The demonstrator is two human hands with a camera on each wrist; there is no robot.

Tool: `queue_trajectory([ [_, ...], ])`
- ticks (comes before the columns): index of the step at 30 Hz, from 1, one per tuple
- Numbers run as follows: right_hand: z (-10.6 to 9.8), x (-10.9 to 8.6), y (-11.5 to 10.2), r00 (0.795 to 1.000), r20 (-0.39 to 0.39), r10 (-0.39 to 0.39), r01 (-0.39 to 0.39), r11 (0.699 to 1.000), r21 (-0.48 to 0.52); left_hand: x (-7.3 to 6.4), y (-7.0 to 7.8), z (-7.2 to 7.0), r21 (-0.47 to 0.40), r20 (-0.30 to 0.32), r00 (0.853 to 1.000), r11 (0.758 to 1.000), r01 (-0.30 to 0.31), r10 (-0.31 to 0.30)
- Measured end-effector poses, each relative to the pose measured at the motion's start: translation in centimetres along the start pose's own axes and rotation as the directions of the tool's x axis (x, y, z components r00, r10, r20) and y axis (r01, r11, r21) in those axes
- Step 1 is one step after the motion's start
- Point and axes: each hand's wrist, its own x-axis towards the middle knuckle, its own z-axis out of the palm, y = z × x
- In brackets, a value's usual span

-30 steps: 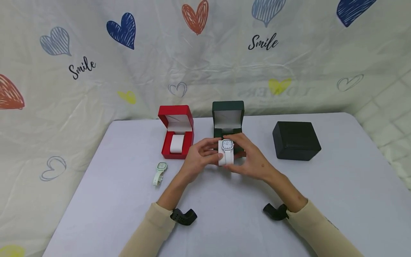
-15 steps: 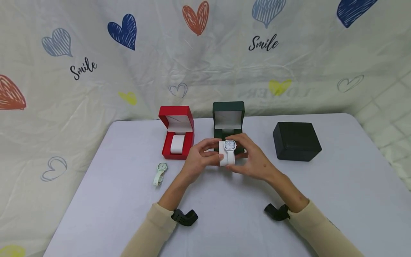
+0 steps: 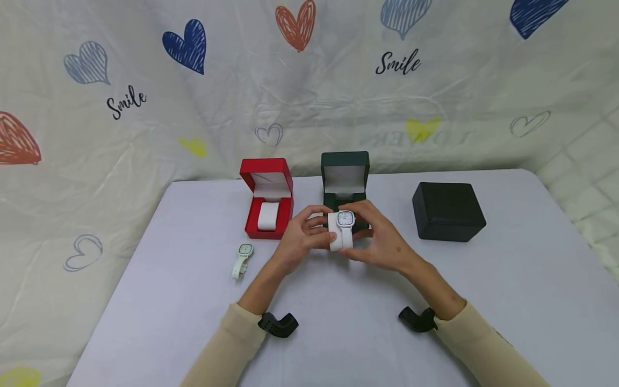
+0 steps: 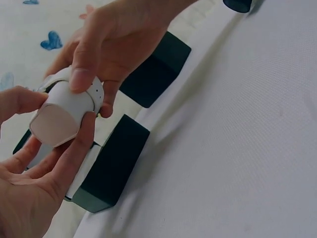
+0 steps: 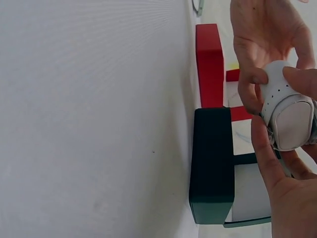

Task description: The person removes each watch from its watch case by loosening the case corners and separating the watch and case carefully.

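Note:
In front of the open dark green watch box, both hands hold a small white watch cushion off the table. A white watch with a squarish face is strapped round the cushion's right part. The left hand pinches the cushion's left end between thumb and fingers. From the other side the right hand grips the watch, thumb low and index finger on top. In the right wrist view, holes show in the watch strap. A second watch, pale green, lies on the table near the left forearm.
An open red watch box with a white cushion inside stands behind the left hand. A closed black box sits at the back right of the white-covered table. A heart-printed cloth hangs along the back.
The watch has shifted slightly right along the cushion, so a little more of the cushion's left part shows. Both hands stay nearly where they were.

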Motion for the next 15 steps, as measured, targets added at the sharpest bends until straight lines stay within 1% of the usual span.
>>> queue_trajectory([
  [4, -0.14, 0.00, -0.07, 1.000, 0.023, 0.008, -0.008, 1.000, 0.006, 0.02, 0.02, 0.00, -0.022, 0.008, 1.000, 1.000, -0.003, 0.003],
  [9, -0.41, -0.06, -0.21, 0.999, 0.050, 0.003, -0.004, 1.000, 0.008, 0.06, 0.04, 0.00, -0.028, 0.017, 1.000, 1.000, -0.007, 0.007],
  [13, -0.57, -0.14, -0.29, 0.998, 0.067, -0.002, 0.001, 1.000, 0.016, 0.10, 0.01, 0.04, -0.025, 0.016, 1.000, 1.000, 0.001, -0.001],
  [15, -0.63, -0.14, -0.31, 0.997, 0.075, 0.007, -0.008, 1.000, 0.019, 0.14, -0.04, 0.05, -0.024, 0.014, 1.000, 1.000, 0.008, -0.008],
])
